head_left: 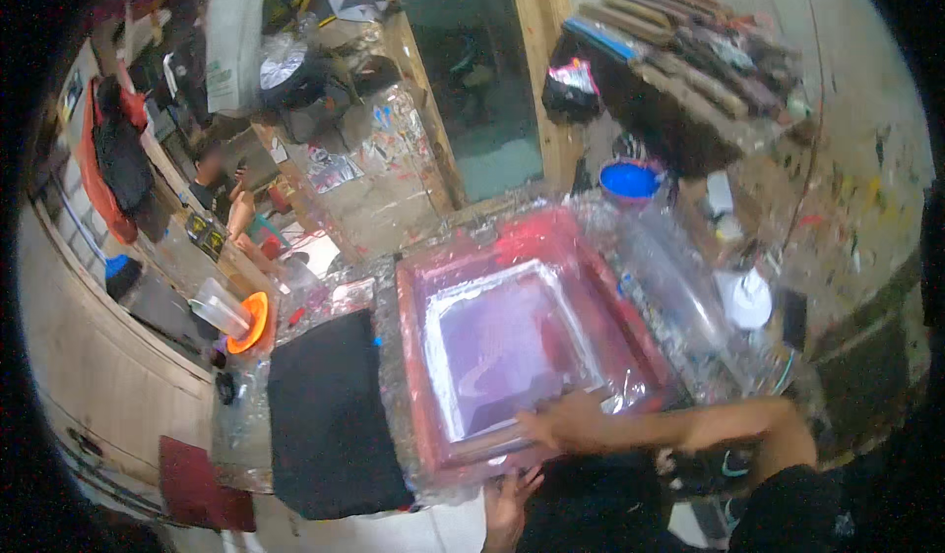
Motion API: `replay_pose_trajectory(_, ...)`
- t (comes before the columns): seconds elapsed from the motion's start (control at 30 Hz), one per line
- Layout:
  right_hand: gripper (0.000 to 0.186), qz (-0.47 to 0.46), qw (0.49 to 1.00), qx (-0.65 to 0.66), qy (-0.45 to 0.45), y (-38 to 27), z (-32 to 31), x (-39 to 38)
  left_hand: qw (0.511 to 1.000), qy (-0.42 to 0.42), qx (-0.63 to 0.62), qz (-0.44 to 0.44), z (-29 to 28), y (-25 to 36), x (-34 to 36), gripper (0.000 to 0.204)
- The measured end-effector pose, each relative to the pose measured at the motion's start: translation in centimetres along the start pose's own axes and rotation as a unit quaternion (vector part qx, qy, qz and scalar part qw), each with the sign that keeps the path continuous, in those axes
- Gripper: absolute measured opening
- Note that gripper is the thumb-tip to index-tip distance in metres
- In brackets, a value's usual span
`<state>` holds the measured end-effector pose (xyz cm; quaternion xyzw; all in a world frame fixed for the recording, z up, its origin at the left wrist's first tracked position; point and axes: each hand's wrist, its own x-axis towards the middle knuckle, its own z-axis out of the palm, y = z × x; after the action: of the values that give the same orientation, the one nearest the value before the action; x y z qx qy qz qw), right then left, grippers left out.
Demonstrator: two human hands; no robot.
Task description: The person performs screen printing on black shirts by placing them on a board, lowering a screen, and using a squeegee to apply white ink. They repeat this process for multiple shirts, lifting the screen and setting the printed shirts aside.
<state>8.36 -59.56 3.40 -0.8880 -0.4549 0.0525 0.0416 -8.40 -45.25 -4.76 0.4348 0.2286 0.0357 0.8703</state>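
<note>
Left of centre lies the black cloth (340, 415); at centre, the framed purple screen (502, 346). Our left hand (506, 506), fingers loosely parted, is by its near edge. Our right hand (574, 423) bends its fingers there; whether they grip, we cannot tell. We should press evenly.

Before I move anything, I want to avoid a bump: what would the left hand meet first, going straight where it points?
Probably the near edge of the reddish frame, just ahead of the left hand; whether the two touch is unclear here.
</note>
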Motion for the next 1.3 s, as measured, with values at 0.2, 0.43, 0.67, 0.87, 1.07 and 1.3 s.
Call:
replay_pose_trajectory(0.2, 0.026, 0.048, 0.979, -0.112, 0.162, 12.2, 2.1, 14.4, 0.986, -0.024, 0.074, -0.146, 0.1, 1.4, 0.8, 0.05)
replay_pose_trajectory(0.43, 0.028, 0.002, 0.99, -0.089, 0.112, 7.7, 4.4, 11.3, 0.827, -0.08, 0.554, 0.049, -1.1, 10.4, 0.1, 0.087)
replay_pose_trajectory(0.67, 0.031, 0.092, 0.995, 0.016, -0.027, 10.0, 0.8, 5.0, 0.561, -0.16, 0.788, 0.195, 0.3, 15.4, 14.3, 0.043)
replay_pose_trajectory(0.87, 0.024, 0.015, 0.981, 0.049, 0.187, 24.2, 0.8, 17.0, 0.545, -0.088, 0.728, 0.406, 6.0, 20.3, 32.1, 0.038)
replay_pose_trajectory(1.07, 0.031, 0.04, 0.984, 0.134, 0.109, 20.6, 1.6, 10.8, 0.578, -0.121, 0.735, 0.335, 4.6, 16.8, 29.0, 0.04)
replay_pose_trajectory(1.3, 0.035, 0.006, 0.996, 0.007, 0.092, 9.0, 1.7, -3.9, 0.551, -0.137, 0.748, 0.344, -0.3, 11.3, 10.2, 0.041)
